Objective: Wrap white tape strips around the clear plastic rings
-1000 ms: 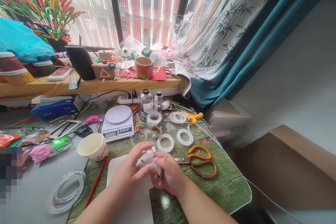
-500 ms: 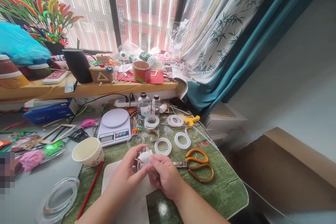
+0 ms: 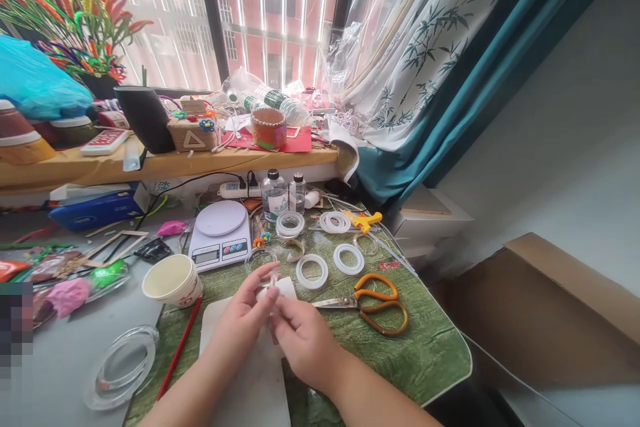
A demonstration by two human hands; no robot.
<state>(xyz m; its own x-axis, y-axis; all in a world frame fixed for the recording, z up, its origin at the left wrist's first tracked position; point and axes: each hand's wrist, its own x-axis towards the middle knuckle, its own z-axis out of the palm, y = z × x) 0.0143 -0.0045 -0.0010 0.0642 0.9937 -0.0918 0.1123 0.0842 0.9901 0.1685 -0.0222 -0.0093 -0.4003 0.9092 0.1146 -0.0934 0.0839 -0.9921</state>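
Near the middle of the table, my left hand (image 3: 250,307) pinches a small clear piece (image 3: 274,278) between thumb and fingers. My right hand (image 3: 307,340) is closed against it from the right, its fingertips partly hidden. Just behind the fingers a white roll-like piece (image 3: 287,288) shows; whether a hand grips it is unclear. Beneath the hands lies a white sheet (image 3: 250,380). Orange-handled scissors (image 3: 383,307) rest to the right, blades toward my right hand. White rings (image 3: 312,271) lie beyond the hands.
A white scale (image 3: 221,233), a paper cup (image 3: 173,280) and a red stick (image 3: 180,347) are left of the hands. Clear rings (image 3: 123,367) lie at front left. Two bottles (image 3: 275,197) and a yellow tool (image 3: 365,221) stand or lie farther back.
Both hands have shifted slightly left and turned, with the clear piece now mostly covered by fingers. The white piece shows behind them, and more of the scissors' blades is visible.
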